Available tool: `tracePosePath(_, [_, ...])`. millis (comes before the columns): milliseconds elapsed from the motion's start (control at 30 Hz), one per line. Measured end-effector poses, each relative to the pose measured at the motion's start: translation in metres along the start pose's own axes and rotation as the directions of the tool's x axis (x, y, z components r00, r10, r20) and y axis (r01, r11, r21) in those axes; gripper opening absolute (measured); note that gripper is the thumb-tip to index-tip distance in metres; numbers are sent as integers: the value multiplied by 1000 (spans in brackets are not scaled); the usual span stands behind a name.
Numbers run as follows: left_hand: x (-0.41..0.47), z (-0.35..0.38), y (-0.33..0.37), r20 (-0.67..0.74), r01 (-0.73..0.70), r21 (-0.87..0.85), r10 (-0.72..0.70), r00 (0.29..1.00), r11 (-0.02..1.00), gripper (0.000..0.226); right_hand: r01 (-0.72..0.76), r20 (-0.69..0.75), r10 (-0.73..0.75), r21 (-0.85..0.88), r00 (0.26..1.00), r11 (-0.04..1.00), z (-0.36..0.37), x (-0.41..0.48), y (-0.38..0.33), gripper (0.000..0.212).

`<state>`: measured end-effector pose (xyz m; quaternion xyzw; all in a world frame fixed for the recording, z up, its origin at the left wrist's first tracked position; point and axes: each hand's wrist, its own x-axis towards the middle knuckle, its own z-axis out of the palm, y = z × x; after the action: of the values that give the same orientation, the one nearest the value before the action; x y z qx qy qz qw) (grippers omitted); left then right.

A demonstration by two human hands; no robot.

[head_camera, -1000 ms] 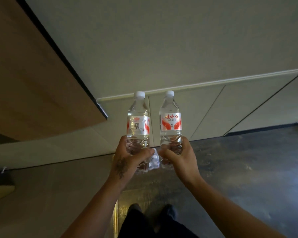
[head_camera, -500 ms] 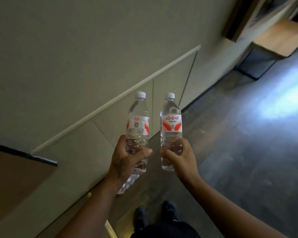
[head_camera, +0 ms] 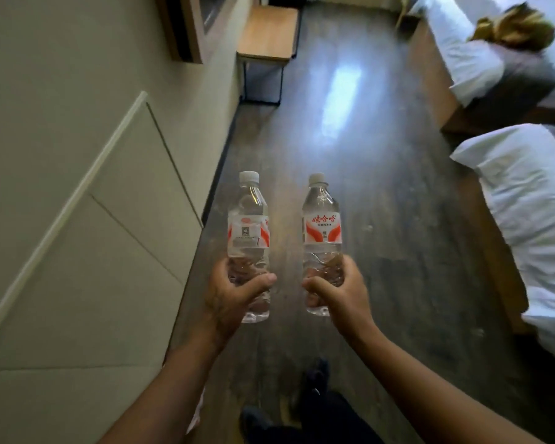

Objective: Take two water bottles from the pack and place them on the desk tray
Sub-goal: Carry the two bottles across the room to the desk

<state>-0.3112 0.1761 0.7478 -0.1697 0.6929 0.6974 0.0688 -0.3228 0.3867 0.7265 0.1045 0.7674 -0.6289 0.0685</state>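
Carrying step: we grip left bottle point(head_camera: 249, 238) in left hand point(head_camera: 229, 298), right bottle point(head_camera: 321, 238) in right hand point(head_camera: 342, 294); tray unseen, likely toward desk point(head_camera: 268, 35), upper centre.

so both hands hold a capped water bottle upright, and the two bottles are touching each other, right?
Not quite. In the head view the left hand holds the left water bottle and the right hand holds the right water bottle, both capped and upright, but the bottles are apart: dark floor shows between them.
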Motion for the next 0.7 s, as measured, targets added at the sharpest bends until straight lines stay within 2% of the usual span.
tracePosePath(67, [6, 26, 3, 87, -4, 39, 0, 996, 999, 89, -23, -81, 23, 0, 996, 1000, -24, -2, 5, 57])
tracePosePath(267, [30, 92, 13, 206, -21, 164, -14, 978, 986, 85, -43, -206, 53, 52, 977, 998, -82, 12, 18, 56])
tracePosePath(400, [44, 128, 19, 212, -25, 195, -17, 977, 980, 76, -53, -205, 63, 53, 977, 997, -110, 32, 22, 61])
tracePosePath(700, [80, 181, 33, 145, -20, 204, -10, 989, 979, 80, -38, -129, 45, 61, 991, 997, -145, 87, 26, 58])
